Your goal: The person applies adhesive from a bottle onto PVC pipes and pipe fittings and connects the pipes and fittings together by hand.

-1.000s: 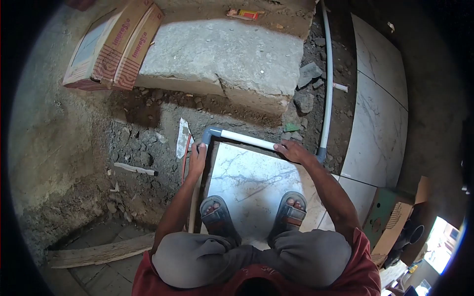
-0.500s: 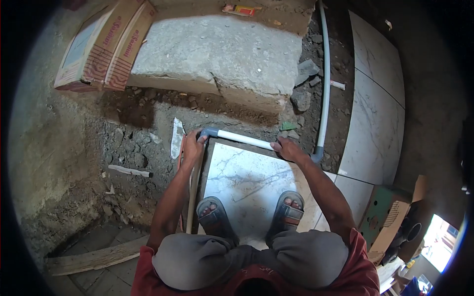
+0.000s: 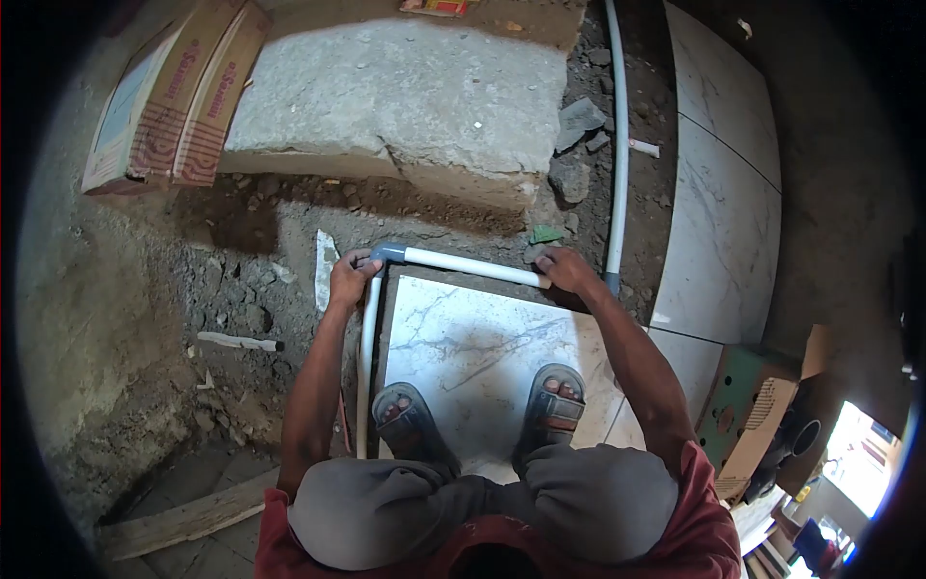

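A white PVC pipe lies along the far edge of a marbled floor tile. Its left end sits in a grey elbow fitting. From that elbow a second pipe runs back toward me along the tile's left edge. My left hand is closed around the elbow, fingers behind it and thumb in front. My right hand pinches at the pipe's right end, its fingertips partly hidden. Further right, a long grey pipe ends low in another grey elbow, apart from the white pipe.
A rough concrete slab rises ahead, with cardboard boxes at its left. Rubble lies beside the long pipe. Marbled tiles line the right. An open carton stands lower right, a wooden plank lower left.
The view has shifted, so the scene sits further left. My right hand has moved right along the pipe, uncovering more of its end. My left hand stays at the elbow.
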`<act>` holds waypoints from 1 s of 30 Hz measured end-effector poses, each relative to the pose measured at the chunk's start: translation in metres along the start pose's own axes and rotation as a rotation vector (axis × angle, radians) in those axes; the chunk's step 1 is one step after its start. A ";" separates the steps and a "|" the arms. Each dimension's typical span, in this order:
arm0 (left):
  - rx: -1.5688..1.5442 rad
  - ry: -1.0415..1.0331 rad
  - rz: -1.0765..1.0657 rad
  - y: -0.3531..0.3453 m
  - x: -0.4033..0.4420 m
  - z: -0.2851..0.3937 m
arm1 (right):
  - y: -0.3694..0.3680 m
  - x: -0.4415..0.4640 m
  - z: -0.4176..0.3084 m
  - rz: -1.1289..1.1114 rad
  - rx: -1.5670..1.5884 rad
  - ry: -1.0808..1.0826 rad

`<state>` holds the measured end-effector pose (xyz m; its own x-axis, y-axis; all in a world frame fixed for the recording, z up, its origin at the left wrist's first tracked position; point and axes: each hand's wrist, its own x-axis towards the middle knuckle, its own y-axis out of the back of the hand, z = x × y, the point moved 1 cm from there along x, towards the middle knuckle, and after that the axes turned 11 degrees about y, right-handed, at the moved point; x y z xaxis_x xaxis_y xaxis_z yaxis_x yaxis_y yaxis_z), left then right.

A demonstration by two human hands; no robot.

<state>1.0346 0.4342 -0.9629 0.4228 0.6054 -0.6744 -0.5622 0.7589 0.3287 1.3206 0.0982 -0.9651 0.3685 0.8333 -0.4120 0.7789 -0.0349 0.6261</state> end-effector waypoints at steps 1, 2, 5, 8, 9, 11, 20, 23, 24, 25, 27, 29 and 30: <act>-0.041 0.006 -0.023 0.002 -0.001 0.000 | 0.002 -0.004 0.001 0.094 -0.020 -0.029; -0.060 0.005 -0.041 0.002 -0.002 -0.001 | 0.006 -0.007 0.003 0.042 -0.002 -0.051; -0.073 0.025 -0.063 0.005 -0.005 0.002 | 0.011 -0.016 -0.001 0.008 0.079 -0.090; -0.088 0.039 -0.057 0.008 -0.009 0.006 | 0.018 -0.019 -0.022 0.068 0.079 -0.099; -0.100 0.038 -0.092 0.009 -0.008 0.004 | 0.020 -0.021 -0.029 0.061 0.059 -0.112; -0.109 0.034 -0.120 0.011 -0.005 0.002 | 0.017 -0.021 -0.027 0.076 0.042 -0.087; 0.027 0.035 -0.028 0.022 -0.016 -0.012 | 0.031 -0.058 -0.032 0.195 0.108 0.024; -0.009 -0.014 0.006 0.023 -0.006 -0.047 | 0.039 -0.092 -0.032 0.299 0.082 0.068; -0.003 0.017 0.003 0.021 -0.017 -0.039 | 0.050 -0.106 -0.043 0.260 0.112 -0.026; -0.006 0.017 0.001 0.018 -0.017 -0.039 | 0.056 -0.112 -0.048 0.222 0.141 -0.119; -0.105 0.073 -0.035 0.013 -0.021 -0.043 | 0.050 -0.112 -0.043 0.211 0.106 -0.096; -0.081 0.074 -0.045 0.009 -0.025 -0.040 | 0.035 -0.103 -0.034 0.205 0.077 -0.079; 0.077 -0.051 0.074 0.008 -0.027 -0.039 | 0.025 -0.091 -0.027 0.203 -0.042 0.037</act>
<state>0.9916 0.4147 -0.9678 0.4185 0.6705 -0.6126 -0.5378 0.7265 0.4277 1.2929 0.0368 -0.8937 0.4962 0.8312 -0.2510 0.6685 -0.1812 0.7213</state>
